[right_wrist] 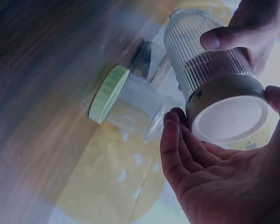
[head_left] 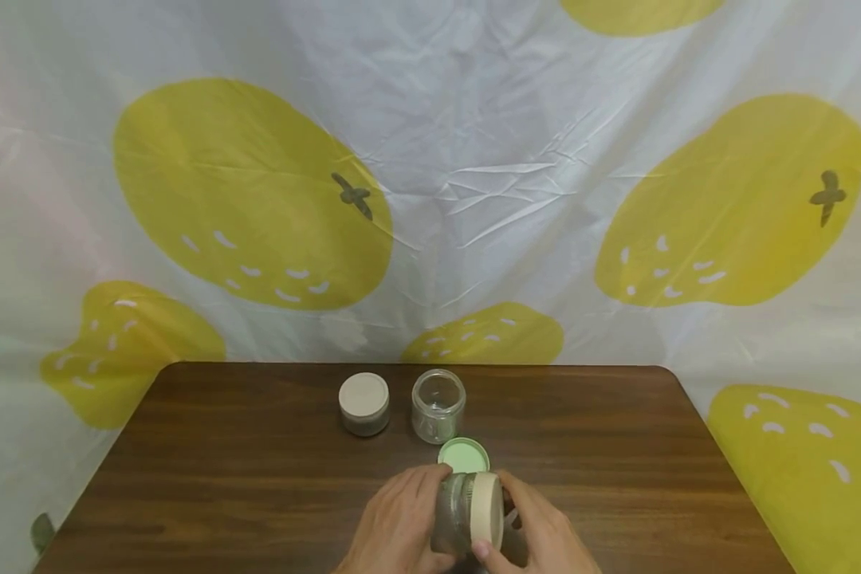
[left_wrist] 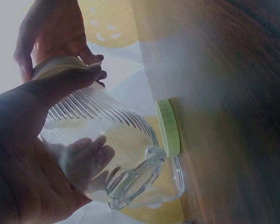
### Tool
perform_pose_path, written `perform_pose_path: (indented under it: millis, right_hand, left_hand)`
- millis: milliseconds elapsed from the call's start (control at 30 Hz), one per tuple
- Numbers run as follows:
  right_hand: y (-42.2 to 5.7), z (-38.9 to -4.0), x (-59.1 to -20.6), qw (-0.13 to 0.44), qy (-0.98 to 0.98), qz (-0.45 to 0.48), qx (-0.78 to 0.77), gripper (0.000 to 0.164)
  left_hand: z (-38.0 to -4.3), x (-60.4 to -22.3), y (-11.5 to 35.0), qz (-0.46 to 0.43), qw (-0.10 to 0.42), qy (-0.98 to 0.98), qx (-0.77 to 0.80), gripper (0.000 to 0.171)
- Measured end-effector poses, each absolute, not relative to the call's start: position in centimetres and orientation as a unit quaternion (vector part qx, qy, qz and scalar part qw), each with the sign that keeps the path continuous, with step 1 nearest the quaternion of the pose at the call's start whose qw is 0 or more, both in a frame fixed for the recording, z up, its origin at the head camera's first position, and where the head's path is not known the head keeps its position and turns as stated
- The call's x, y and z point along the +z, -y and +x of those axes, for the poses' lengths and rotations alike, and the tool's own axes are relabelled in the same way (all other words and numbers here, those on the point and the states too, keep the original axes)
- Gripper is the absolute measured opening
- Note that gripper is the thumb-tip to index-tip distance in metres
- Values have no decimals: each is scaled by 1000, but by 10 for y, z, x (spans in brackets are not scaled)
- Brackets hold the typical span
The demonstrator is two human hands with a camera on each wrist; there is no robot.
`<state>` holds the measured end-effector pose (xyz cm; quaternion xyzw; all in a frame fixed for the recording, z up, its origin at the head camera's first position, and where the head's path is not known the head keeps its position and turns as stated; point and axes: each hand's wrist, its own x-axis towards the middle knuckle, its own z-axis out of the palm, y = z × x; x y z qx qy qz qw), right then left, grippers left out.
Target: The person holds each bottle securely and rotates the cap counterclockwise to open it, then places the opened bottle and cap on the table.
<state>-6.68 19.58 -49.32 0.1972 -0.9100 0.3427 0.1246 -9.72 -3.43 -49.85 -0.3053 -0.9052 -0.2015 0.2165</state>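
A ribbed clear glass jar [head_left: 452,514] lies tilted on its side in the air near the table's front, its cream lid [head_left: 485,512] facing right. My left hand [head_left: 400,518] grips the jar's body, thumb along the ribs in the left wrist view. My right hand [head_left: 541,526] holds the lid by its rim, thumb on one side and fingertips on the other, as the right wrist view shows. The lid sits on the jar's mouth; a dark mark shows on its rim [right_wrist: 195,97]. Just beyond the hands lies a light green lid [head_left: 464,455].
Behind the green lid stands a clear jar [head_left: 438,410] without a lid. To its left is a short jar [head_left: 364,405] with a whitish lid on. The brown wooden table [head_left: 258,470] ends at a hanging cloth [head_left: 473,199] printed with yellow fruit.
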Motion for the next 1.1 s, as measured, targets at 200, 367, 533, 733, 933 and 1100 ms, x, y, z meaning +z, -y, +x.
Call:
perform_pose_path:
  millis: [200, 367, 533, 733, 933, 1100]
  right_hand:
    - [-198, -65, -486, 88, 910, 174, 366, 72]
    - [-201, -66, -487, 117, 899, 204, 370, 77]
    - [-204, -66, -490, 122, 898, 202, 372, 82]
    - [-207, -66, -489, 127, 894, 205, 377, 82]
    - [-211, -66, -490, 131, 890, 209, 382, 82]
    - [-216, -66, -491, 138, 891, 203, 382, 82]
  left_hand:
    - [-96, -497, 35, -291, 186, 911, -224, 96]
    - [-96, -495, 33, -263, 150, 918, -255, 96]
    - [-96, -494, 30, -232, 141, 915, -300, 95]
    - [-99, -493, 27, -222, 161, 904, -327, 96]
    - [-100, -494, 26, -226, 162, 897, -344, 93]
    - [-101, -496, 23, -216, 151, 892, -368, 91]
